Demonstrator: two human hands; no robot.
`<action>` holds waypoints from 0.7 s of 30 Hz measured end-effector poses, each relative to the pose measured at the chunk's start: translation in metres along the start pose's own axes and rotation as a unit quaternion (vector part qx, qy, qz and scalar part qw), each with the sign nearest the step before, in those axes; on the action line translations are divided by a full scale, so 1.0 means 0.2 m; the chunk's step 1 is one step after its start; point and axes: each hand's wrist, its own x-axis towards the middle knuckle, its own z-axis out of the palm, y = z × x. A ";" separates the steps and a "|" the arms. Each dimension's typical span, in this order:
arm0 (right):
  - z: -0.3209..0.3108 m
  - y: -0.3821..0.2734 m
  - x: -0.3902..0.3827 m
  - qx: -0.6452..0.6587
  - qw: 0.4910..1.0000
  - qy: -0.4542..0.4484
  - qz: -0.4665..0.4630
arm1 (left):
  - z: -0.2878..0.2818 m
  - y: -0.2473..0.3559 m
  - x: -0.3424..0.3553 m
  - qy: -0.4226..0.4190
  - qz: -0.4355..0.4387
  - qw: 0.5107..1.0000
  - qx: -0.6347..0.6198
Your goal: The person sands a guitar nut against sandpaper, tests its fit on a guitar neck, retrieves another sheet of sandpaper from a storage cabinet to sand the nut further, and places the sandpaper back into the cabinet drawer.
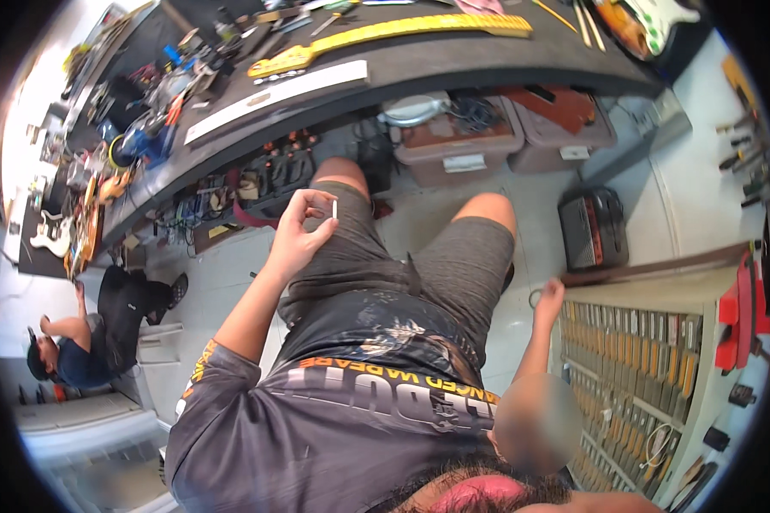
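My left hand (pixel 304 229) is raised over my left thigh, its thumb and fingers pinching a thin, short white strip (pixel 334 209) that stands out upright from the fingertips. Out to the right, my right hand (pixel 551 301) is closed at the near end of a long brown cabinet door (pixel 659 267), seen edge-on; its exact grip is too small to make out. A small dark ring (pixel 535 297) shows beside that hand. Behind the door stands a pale cabinet (pixel 714 295) with rows of narrow, tool-like pieces (pixel 633 338) in its slots.
A yellow guitar neck (pixel 402 36) and a long white strip-shaped box (pixel 278 101) lie on the dark workbench (pixel 453 64). Lidded bins (pixel 458 145) are under it. A black amplifier-like case (pixel 592 229) stands on the floor. Another person (pixel 85 338) works at far left.
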 end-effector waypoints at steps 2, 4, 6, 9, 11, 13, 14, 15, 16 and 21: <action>0.18 -0.73 0.17 0.101 0.988 -0.001 -0.114 | -0.12 -0.08 -0.04 0.026 -0.007 1.000 -0.015; 0.35 -1.48 0.13 0.082 0.940 -0.046 -0.328 | -0.23 -0.14 -0.06 0.057 -0.056 0.995 -0.053; 0.56 -2.16 -0.02 0.047 0.855 -0.147 -0.495 | -0.30 -0.19 -0.08 0.091 -0.038 0.991 -0.095; 0.94 -2.88 -0.30 -0.018 0.712 -0.172 -0.681 | -0.36 -0.26 -0.15 0.111 -0.046 0.983 -0.141; 1.21 -3.16 -0.41 -0.115 0.702 -0.190 -0.677 | -0.39 -0.32 -0.24 0.120 -0.032 0.983 -0.139; 1.44 -3.33 -0.43 -0.201 0.676 -0.155 -0.692 | -0.45 -0.39 -0.37 0.120 -0.051 0.984 -0.119; 1.52 -3.37 -0.40 -0.243 0.663 -0.162 -0.689 | -0.48 -0.42 -0.44 0.128 -0.046 0.988 -0.070; 1.58 -3.41 -0.38 -0.238 0.663 -0.189 -0.684 | -0.51 -0.46 -0.52 0.142 -0.035 0.989 -0.011; 1.61 -3.42 -0.36 -0.222 0.657 -0.189 -0.695 | -0.54 -0.50 -0.59 0.159 -0.060 0.985 -0.022; 1.51 -3.44 -0.41 -0.185 0.648 -0.206 -0.709 | -0.62 -0.63 -0.83 0.268 -0.175 0.936 -0.148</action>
